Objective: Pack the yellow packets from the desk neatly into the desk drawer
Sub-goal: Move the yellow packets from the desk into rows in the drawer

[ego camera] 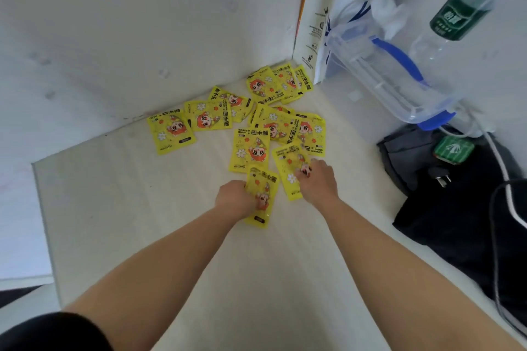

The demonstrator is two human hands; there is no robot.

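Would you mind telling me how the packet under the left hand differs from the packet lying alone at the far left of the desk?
The near packet is gripped by the left hand and lies close to the other packets; the far-left packet lies untouched and more apart. The near packet's black label points toward the person, the far-left one's sits lower right. Both are yellow hand warmer packets lying flat.

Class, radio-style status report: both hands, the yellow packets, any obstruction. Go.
Left hand on nearest packet. Right hand on neighbouring packet. Other yellow packets scattered on desk. Drawer not in view; nothing blocking.
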